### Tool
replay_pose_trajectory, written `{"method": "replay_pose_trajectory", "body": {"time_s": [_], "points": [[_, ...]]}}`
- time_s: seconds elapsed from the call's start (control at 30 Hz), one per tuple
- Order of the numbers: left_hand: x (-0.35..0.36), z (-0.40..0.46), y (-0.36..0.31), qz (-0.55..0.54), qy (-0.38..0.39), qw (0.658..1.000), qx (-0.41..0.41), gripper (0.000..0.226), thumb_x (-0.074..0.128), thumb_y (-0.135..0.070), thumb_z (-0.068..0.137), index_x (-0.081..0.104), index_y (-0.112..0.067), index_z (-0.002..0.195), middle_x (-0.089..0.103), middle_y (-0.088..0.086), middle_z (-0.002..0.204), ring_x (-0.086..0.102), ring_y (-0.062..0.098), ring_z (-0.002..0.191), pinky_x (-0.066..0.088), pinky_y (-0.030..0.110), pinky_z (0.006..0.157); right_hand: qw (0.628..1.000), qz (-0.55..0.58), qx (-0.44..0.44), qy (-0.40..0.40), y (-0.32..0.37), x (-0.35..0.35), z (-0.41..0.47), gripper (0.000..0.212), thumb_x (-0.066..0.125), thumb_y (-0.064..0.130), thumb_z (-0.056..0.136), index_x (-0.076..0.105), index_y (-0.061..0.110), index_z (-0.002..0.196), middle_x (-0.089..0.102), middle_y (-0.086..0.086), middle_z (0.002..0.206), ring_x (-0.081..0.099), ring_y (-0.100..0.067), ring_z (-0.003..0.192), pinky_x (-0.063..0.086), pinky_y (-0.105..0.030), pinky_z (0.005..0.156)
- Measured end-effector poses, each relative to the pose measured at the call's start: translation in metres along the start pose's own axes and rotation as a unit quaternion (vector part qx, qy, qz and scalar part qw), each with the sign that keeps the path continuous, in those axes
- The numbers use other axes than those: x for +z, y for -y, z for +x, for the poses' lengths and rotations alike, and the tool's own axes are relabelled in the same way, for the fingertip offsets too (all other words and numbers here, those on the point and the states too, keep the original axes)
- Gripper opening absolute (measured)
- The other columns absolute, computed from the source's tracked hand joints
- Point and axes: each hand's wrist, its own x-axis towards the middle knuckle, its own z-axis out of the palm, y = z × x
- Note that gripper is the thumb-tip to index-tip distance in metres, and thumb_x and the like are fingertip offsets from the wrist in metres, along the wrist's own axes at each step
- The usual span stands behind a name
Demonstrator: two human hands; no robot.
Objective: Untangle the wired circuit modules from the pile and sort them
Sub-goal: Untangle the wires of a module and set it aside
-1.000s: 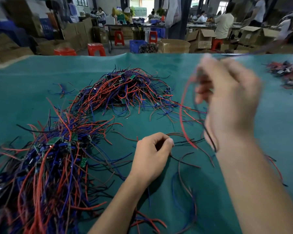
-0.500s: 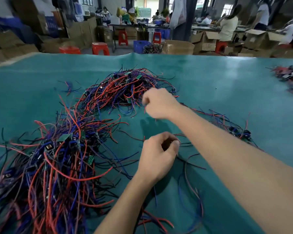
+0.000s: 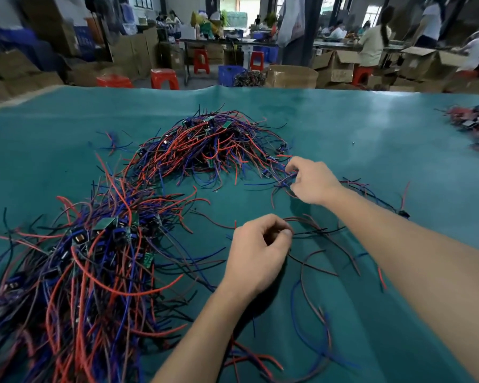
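Closest to the camera, loose red and blue wires (image 3: 310, 322) trail across the teal worktop (image 3: 371, 139) between the two forearms. On the near left there's a big tangled pile (image 3: 75, 272) of red, blue and black leads with little green circuit modules (image 3: 104, 224) poking out on top.

The left hand (image 3: 257, 252) sits just right of that pile, fingers curled in with thumb and fingertips pinched together around some thin dark wires (image 3: 313, 232) that run off to the right. Pretty tight pinch, can't really see if there's a module inside the fist.

Further out, the right hand (image 3: 313, 179) is reaching across to the right edge of a second tangled heap (image 3: 213, 146), fingers curled and gripping a small bunch of blue and red leads (image 3: 284, 179) there. More wires with small dark parts trail out to the right behind that wrist.

Way off at the far right edge of the worktop there's a separate small heap (image 3: 473, 128), blurry, reddish. Behind the worktop: cardboard boxes (image 3: 291, 76), red stools (image 3: 163, 78), a blue crate (image 3: 231, 74) and people working at benches.
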Motion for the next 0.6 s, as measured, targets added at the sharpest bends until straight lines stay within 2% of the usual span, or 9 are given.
{"method": "replay_pose_trajectory", "body": {"time_s": [0.1, 0.17, 0.23, 0.33, 0.4, 0.47, 0.53, 0.6], "points": [[0.000, -0.001, 0.000, -0.002, 0.002, 1.000, -0.005, 0.019, 0.056, -0.031, 0.079, 0.069, -0.018, 0.081, 0.069, 0.001, 0.067, 0.066, 0.026, 0.069, 0.055, 0.038, 0.069, 1.000, -0.002, 0.006, 0.003, -0.004, -0.004, 0.008, 0.041, 0.049, 0.013, 0.099, 0.060, 0.027, 0.136, 0.062, -0.010, 0.140, 0.055, -0.034, 0.127, 0.047, -0.038, 0.105], [0.000, 0.000, 0.000, 0.003, 0.002, 1.000, -0.005, 0.019, 0.056, -0.031, 0.079, 0.069, -0.018, 0.081, 0.069, 0.001, 0.066, 0.066, 0.025, 0.068, 0.055, 0.038, 0.068, 0.999, -0.041, 0.008, 0.032, -0.006, -0.006, 0.010, 0.044, 0.044, 0.013, 0.101, 0.059, 0.028, 0.139, 0.058, -0.012, 0.145, 0.053, -0.036, 0.129, 0.046, -0.038, 0.106], [-0.001, 0.000, 0.000, 0.004, 0.002, 1.000, -0.005, 0.018, 0.056, -0.031, 0.079, 0.069, -0.018, 0.081, 0.068, 0.000, 0.065, 0.065, 0.025, 0.068, 0.055, 0.039, 0.068, 0.997, -0.066, 0.006, 0.038, -0.006, -0.007, 0.010, 0.039, 0.047, 0.011, 0.099, 0.062, 0.028, 0.130, 0.060, -0.015, 0.139, 0.056, -0.037, 0.123, 0.049, -0.038, 0.101], [-0.001, -0.001, -0.001, 0.001, 0.000, 1.000, -0.007, 0.018, 0.056, -0.030, 0.079, 0.069, -0.018, 0.081, 0.068, 0.001, 0.064, 0.066, 0.026, 0.067, 0.055, 0.039, 0.068, 0.997, -0.077, 0.010, 0.014, -0.007, -0.007, 0.008, 0.019, 0.057, 0.012, 0.093, 0.062, 0.029, 0.099, 0.066, -0.013, 0.124, 0.060, -0.036, 0.113, 0.050, -0.035, 0.090], [-0.001, -0.001, -0.002, -0.002, 0.000, 1.000, -0.008, 0.018, 0.056, -0.030, 0.079, 0.069, -0.017, 0.081, 0.068, 0.002, 0.065, 0.066, 0.028, 0.068, 0.055, 0.040, 0.068, 0.998, -0.065, 0.015, -0.001, -0.008, -0.009, 0.007, 0.015, 0.062, 0.015, 0.092, 0.061, 0.030, 0.090, 0.068, -0.012, 0.119, 0.062, -0.036, 0.111, 0.050, -0.034, 0.090], [-0.001, -0.001, -0.002, -0.008, 0.001, 1.000, -0.011, 0.019, 0.056, -0.030, 0.079, 0.069, -0.016, 0.081, 0.069, 0.004, 0.066, 0.067, 0.029, 0.069, 0.055, 0.042, 0.069, 0.999, -0.017, 0.019, -0.047, -0.009, -0.012, 0.006, 0.012, 0.067, 0.018, 0.093, 0.066, 0.028, 0.088, 0.070, -0.013, 0.115, 0.064, -0.036, 0.110, 0.050, -0.034, 0.092], [-0.001, -0.001, -0.002, -0.010, 0.003, 1.000, -0.012, 0.020, 0.056, -0.030, 0.079, 0.070, -0.016, 0.081, 0.069, 0.004, 0.066, 0.067, 0.030, 0.069, 0.056, 0.042, 0.069, 0.986, 0.109, 0.033, -0.123, -0.009, -0.019, 0.006, 0.009, 0.070, 0.015, 0.092, 0.070, 0.024, 0.088, 0.073, -0.016, 0.107, 0.068, -0.035, 0.102, 0.055, -0.041, 0.093], [-0.001, -0.001, -0.002, -0.007, 0.003, 1.000, -0.014, 0.020, 0.056, -0.030, 0.078, 0.070, -0.017, 0.081, 0.070, 0.004, 0.066, 0.067, 0.028, 0.069, 0.056, 0.041, 0.069, 0.939, 0.295, 0.058, -0.169, -0.005, -0.030, -0.001, 0.016, 0.068, 0.008, 0.093, 0.067, 0.019, 0.082, 0.073, -0.020, 0.092, 0.070, -0.030, 0.080, 0.061, -0.041, 0.077]]}}
